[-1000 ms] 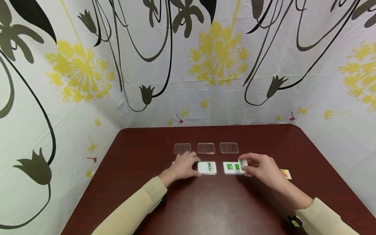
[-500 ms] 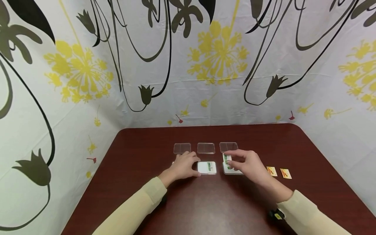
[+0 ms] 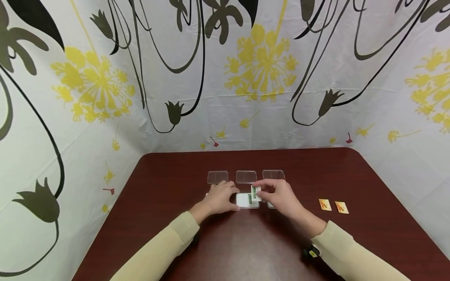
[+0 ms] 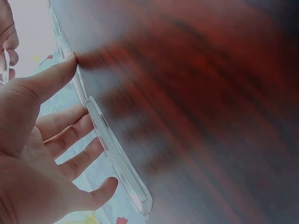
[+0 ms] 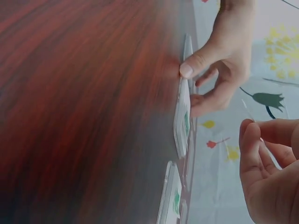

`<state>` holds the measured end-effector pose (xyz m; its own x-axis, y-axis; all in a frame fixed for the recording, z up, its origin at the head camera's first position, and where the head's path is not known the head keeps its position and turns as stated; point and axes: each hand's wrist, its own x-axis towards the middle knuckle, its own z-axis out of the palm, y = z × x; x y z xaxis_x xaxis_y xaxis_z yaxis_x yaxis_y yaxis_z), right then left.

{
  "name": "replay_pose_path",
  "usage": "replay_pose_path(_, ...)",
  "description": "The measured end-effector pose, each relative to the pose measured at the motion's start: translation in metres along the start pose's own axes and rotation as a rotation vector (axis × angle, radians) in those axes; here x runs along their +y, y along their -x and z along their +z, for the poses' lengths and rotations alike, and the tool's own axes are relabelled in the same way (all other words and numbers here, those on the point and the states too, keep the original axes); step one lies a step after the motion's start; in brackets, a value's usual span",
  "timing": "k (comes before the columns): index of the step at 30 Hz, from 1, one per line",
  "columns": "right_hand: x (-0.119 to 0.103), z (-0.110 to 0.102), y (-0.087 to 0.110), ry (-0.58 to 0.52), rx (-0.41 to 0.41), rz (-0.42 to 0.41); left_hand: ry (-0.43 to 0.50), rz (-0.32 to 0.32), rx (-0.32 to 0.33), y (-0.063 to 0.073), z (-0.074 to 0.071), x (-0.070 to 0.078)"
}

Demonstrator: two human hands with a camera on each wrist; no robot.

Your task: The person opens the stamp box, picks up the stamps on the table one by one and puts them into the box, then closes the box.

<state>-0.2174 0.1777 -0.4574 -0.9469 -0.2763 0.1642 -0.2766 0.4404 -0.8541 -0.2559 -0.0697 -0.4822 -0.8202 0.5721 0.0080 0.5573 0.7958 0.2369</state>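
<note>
Tabletop (image 3: 232, 249) spreads reddish-brown nearest me, at six o'clock from the middle tray (image 3: 241, 200), which I take as the hub of the dial, with twelve pointing away from me. My right hand (image 3: 279, 195) comes in from four o'clock and pinches the card (image 3: 254, 191), white with green print, narrowly between thumb and finger. A second ago I have it over the far right end of the right tray (image 3: 270, 205), at three; now it hangs over the right-hand end of the middle tray. As I judge it, the work in hand shifts to this tray, with the card not yet laid down. A laid card (image 3: 250, 200) shows there, just beside the one I hold.

My left hand (image 3: 220, 198) stays at nine, fingers spread rather than clenched, thumb touching the tray's near edge. Under it, the left tray (image 4: 117, 151) shows properly only to my left wrist view.

Farther along three o'clock, two yellow cards (image 3: 325, 204) lie apart, both uncovered now that my right hand is away from them. Beyond, three clear lids (image 3: 246, 176) stand in a row, about eleven, twelve and one. Flowered cloth (image 3: 197, 86) hangs behind.
</note>
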Motion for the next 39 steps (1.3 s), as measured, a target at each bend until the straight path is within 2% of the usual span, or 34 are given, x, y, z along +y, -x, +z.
replay_pose_path(8,0.0,0.015,-0.02,0.066,-0.015,0.015,0.01,-0.001,-0.001,-0.001,0.001,-0.002)
replay_pose_path(15,0.004,0.028,-0.035,0.162,-0.05,-0.037,0.039,0.0,-0.007,-0.003,0.001,-0.004)
replay_pose_path(20,0.005,0.036,-0.04,0.169,-0.069,-0.038,0.057,0.002,-0.016,-0.003,-0.001,-0.006)
replay_pose_path(27,0.002,0.045,-0.044,0.198,-0.059,0.007,0.069,0.01,-0.017,-0.004,-0.002,-0.008)
replay_pose_path(33,0.003,0.049,-0.047,0.298,-0.042,0.023,0.079,0.016,-0.01,-0.005,-0.002,-0.009)
replay_pose_path(39,0.007,0.053,-0.049,0.407,-0.039,-0.007,0.088,0.014,-0.015,-0.004,-0.002,-0.008)
